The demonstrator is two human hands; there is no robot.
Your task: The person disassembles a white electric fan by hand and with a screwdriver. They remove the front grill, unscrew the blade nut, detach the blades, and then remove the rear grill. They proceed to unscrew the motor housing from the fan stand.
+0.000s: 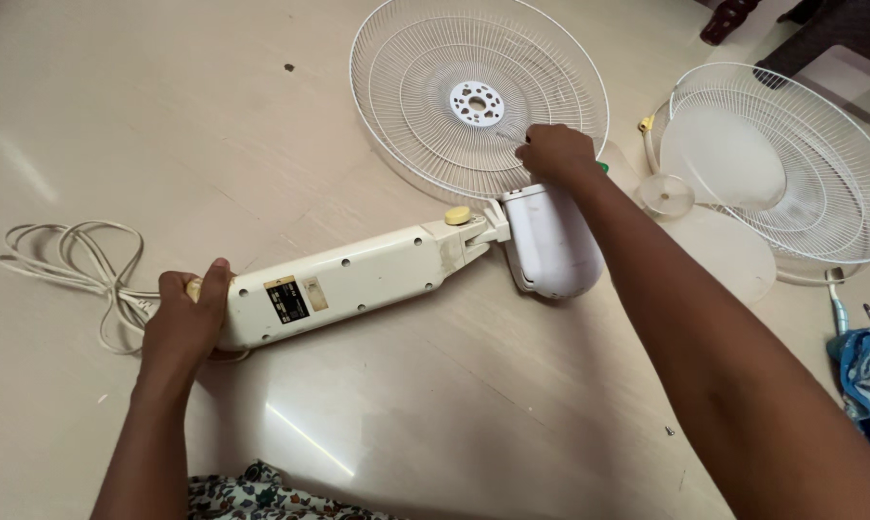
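A cream-white fan body (348,282) lies flat on the beige floor, its rounded motor housing (550,241) at the right end. My left hand (186,318) grips the body's left end, where the power cord comes out. My right hand (553,152) rests at the front of the motor housing, fingers closed on the lower rim of the white wire rear grille (425,67), which lies against the motor. A yellow knob (458,215) sits on the neck joint.
A second wire grille (820,193) with translucent fan blades (719,159) lies at the right. The coiled cord (69,260) lies at the left. A blue cloth (868,376) and tools are at the right edge, dark furniture legs at top right.
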